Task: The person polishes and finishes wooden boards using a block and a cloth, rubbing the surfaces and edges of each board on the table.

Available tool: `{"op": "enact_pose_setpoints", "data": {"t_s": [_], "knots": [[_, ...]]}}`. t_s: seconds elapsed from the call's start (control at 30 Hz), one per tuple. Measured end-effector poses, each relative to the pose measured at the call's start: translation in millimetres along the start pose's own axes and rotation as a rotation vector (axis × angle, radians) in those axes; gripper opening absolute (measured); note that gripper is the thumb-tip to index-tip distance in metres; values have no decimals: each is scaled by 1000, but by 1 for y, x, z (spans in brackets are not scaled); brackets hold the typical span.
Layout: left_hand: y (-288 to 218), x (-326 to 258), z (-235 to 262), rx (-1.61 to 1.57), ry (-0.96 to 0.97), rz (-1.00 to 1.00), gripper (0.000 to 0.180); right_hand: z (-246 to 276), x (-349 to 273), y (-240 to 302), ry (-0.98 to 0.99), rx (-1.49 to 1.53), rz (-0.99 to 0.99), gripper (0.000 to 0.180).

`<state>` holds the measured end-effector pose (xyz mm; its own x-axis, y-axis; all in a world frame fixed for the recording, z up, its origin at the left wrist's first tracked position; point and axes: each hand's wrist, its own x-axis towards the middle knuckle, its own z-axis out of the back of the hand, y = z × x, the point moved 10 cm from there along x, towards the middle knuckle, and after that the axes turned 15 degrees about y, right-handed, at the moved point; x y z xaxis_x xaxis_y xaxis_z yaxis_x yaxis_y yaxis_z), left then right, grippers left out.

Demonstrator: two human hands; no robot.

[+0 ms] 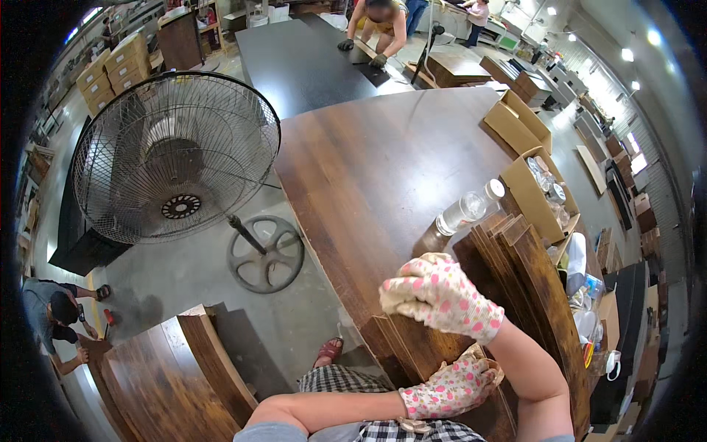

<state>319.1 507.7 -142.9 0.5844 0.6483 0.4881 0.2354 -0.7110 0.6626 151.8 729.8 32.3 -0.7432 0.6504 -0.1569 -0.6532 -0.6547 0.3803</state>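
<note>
My right hand (442, 295), in a white glove with pink spots, is raised above dark brown wooden boards (420, 345). Its fingers are curled and pressed together; whether anything is inside them is hidden. Lower down, close to my body, my left hand (449, 389) wears a matching glove. Its fingers close around a crumpled tan thing (492, 362), possibly a cloth, mostly covered by the glove. More narrow brown boards (526, 258) lie stacked to the right of my hands. Beyond them, a clear bottle with a white cap (464, 212) leans on the glossy brown tabletop (368, 169).
A large caged fan (177, 158) stands left of the table. Cardboard boxes (530, 188) holding bottles line the right edge. Brown panels (158, 368) lie lower left, near a crouching person (55, 317). At the far black panel (302, 62), another person (379, 33) works with gloved hands.
</note>
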Motion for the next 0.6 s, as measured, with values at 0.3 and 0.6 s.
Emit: {"op": "enact_pose_setpoints", "data": {"t_s": [0.3, 0.6], "knots": [[-4, 0, 23, 450, -232, 165, 82, -1, -1, 4, -35, 71, 62, 18], [6, 28, -72, -10, 121, 39, 68, -1, -1, 4, -69, 29, 48, 23]]}}
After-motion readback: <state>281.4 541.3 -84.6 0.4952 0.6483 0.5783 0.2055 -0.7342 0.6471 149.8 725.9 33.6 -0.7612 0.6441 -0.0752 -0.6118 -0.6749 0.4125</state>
